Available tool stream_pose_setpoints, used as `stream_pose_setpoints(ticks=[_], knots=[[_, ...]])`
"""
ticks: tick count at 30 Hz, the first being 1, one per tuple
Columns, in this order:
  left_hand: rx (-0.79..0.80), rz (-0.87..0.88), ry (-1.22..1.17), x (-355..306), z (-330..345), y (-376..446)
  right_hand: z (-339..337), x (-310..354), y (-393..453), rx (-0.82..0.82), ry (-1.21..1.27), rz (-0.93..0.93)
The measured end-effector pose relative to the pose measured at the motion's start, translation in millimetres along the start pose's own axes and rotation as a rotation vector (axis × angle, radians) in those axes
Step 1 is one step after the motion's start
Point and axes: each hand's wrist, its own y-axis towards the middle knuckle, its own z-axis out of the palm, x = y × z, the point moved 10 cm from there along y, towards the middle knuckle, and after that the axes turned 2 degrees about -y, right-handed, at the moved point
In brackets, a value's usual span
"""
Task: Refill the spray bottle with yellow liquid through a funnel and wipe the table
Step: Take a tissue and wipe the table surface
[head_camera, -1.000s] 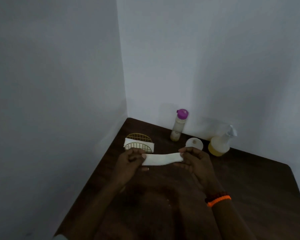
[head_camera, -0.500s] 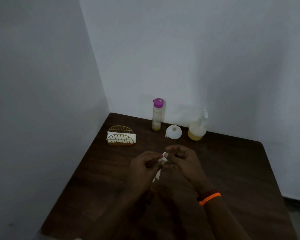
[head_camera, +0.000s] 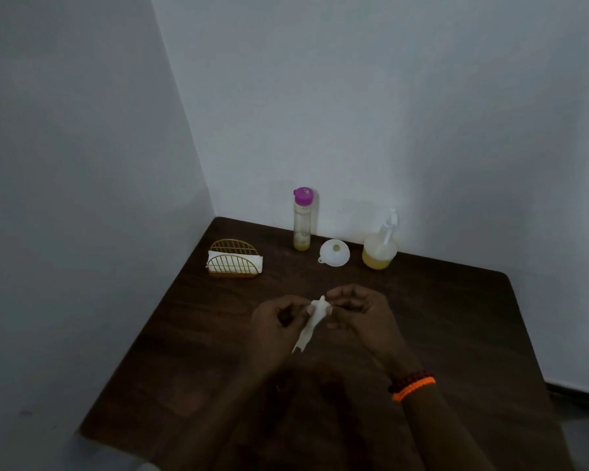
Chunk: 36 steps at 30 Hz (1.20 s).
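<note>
A white tissue (head_camera: 312, 323) hangs crumpled between my two hands above the middle of the dark wooden table (head_camera: 456, 328). My left hand (head_camera: 276, 322) and my right hand (head_camera: 361, 312) both pinch its upper end. At the back stands the spray bottle (head_camera: 380, 248) with yellow liquid in its lower part and its white trigger head on. A white funnel (head_camera: 335, 253) lies on the table to its left. Further left stands a tall clear bottle (head_camera: 302, 220) with a purple cap and a little yellow liquid at the bottom.
A gold wire napkin holder (head_camera: 233, 260) with white napkins sits at the back left. White walls meet in a corner behind the table. The table's right edge drops off near a dark floor strip (head_camera: 572, 390).
The tissue was stretched flat between my hands; my hands have come together and it now hangs bunched. The view has pulled back and turned left, showing more of the table.
</note>
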Motion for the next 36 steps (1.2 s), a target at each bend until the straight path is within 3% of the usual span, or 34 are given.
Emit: stream_pose_setpoints(ticks=[5, 14, 22, 28, 30, 33, 36], knots=[[0.025, -0.022, 0.022, -6, -3, -7, -14, -3, -5, 0.010, -0.075, -0.011], [0.067, 0.120, 0.132, -27, 11, -13, -15, 2, -17, 0.058, -0.092, -0.054], [0.177, 0.204, 0.157, -28, 24, -17, 9, 9, -26, 0.321, -0.175, -0.076], [0.264, 0.105, 0.089, -16, 12, -16, 16, 7, -26, 0.420, -0.226, -0.021], [0.387, -0.005, 0.039, -2, 17, -16, 18, 3, -27, 0.436, -0.243, -0.011], [0.698, -0.189, 0.002, 24, 27, -30, 15, -12, -27, 0.435, -0.245, 0.058], [0.812, -0.225, 0.031, 40, 21, -41, 8, -31, -30, 0.430, -0.245, 0.127]])
